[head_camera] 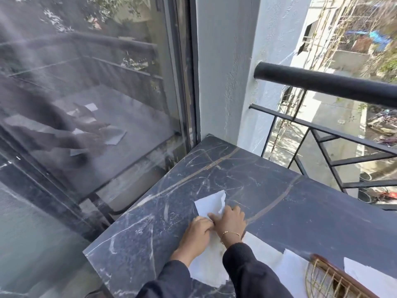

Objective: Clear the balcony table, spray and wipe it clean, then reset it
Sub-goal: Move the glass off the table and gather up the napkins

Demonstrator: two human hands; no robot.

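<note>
The balcony table (247, 177) has a dark marble-patterned top with pale veins. A torn white paper sheet (211, 204) lies near its middle. My left hand (196, 233) and my right hand (231, 221) meet at the near edge of that sheet, fingers curled and pinching it. A second, stained white sheet (209, 267) lies under my wrists. More white sheets (292, 269) (369, 274) lie at the lower right, partly under a woven basket (326, 278).
A glass sliding door (86, 104) runs along the table's left side. A black metal railing (326, 82) borders the far right side, with a drop to the street beyond. A white wall (225, 72) stands behind the table's far corner.
</note>
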